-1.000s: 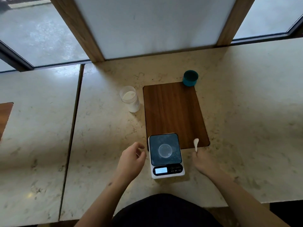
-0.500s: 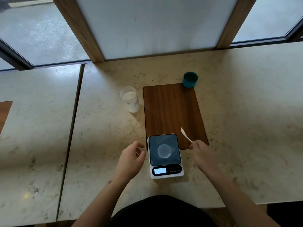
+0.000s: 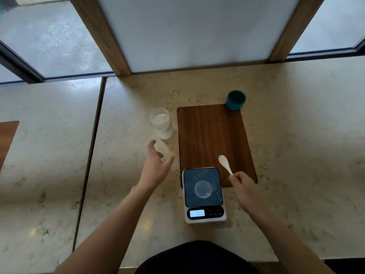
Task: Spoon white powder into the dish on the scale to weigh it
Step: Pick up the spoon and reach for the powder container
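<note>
The left hand point(image 3: 156, 167) was spread wide and empty, just short of the powder jar point(image 3: 161, 123); the right hand point(image 3: 244, 186) pinched the white spoon point(image 3: 225, 164) beside the scale point(image 3: 204, 194). The clear dish point(image 3: 203, 189) sat empty. Best to steady that jar low before dipping.

Two bare forearms, no sleeves reaching into view, no watch, no rings or bands visible on left hand point(image 3: 156, 169) or right hand point(image 3: 245, 191). Short, unpainted nails as far as can be told. Dark, plain black garment point(image 3: 197, 258) across the torso at the bottom edge.
</note>
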